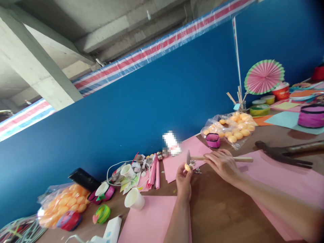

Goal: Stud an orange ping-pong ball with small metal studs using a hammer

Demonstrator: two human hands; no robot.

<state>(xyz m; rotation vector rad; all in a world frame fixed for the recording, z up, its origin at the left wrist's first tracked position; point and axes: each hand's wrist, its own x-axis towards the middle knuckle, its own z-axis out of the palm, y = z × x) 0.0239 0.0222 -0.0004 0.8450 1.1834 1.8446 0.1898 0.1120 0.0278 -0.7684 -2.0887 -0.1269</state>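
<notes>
Between the fingertips of my left hand (184, 182) is a small orange plastic ball (187, 167). My right hand (224, 164) is closed around the wooden handle (244, 159) of a small hammer. The hammer's metal head (188, 157) is just above the ball; whether they touch, I cannot tell. Right behind the ball, small shiny metal pieces (197, 170) lie on the brown table (215, 206). A pink paper sheet (174, 168) lies beyond my left hand.
Bags of orange balls lie at the back right (238, 130) and far left (65, 202). A large claw hammer (283, 150) rests on the right. A white paper cup (134, 199) stands front left. Behind the table rises a blue partition (141, 111). A paper fan (264, 77) stands right.
</notes>
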